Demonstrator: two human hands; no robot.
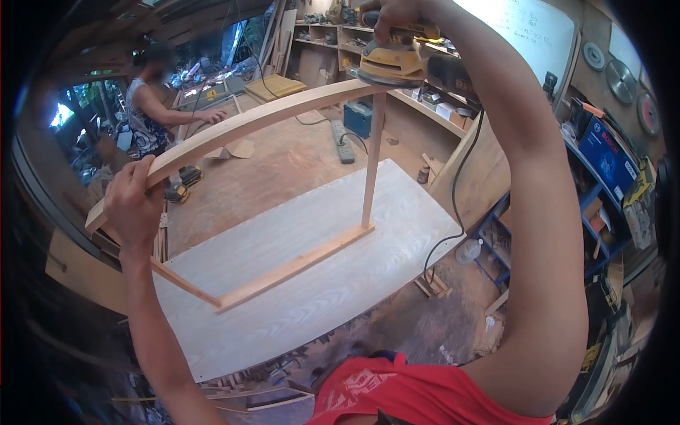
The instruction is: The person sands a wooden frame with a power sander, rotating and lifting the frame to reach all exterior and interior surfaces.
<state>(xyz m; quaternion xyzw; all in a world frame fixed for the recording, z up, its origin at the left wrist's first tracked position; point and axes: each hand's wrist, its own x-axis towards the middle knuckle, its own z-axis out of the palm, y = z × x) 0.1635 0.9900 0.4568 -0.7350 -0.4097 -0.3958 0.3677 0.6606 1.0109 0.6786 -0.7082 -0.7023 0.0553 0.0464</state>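
A wooden frame (262,113) stands upright on a pale board (312,283), its lower rail (297,265) resting on the board and its top rail raised toward the camera. My left hand (133,202) is closed around the left part of the top rail. At the upper edge of the view, my right hand (397,15) grips a yellow and black sander (393,62), whose round pad lies on the right end of the top rail. A black cord (467,166) hangs down beside my right arm.
Across the bench (283,170), a person (152,106) reaches out one hand. A power strip (342,142) and a teal box (358,119) lie beyond the board. Shelves stand behind; a blue rack (602,191) and a white bottle (468,251) are at right.
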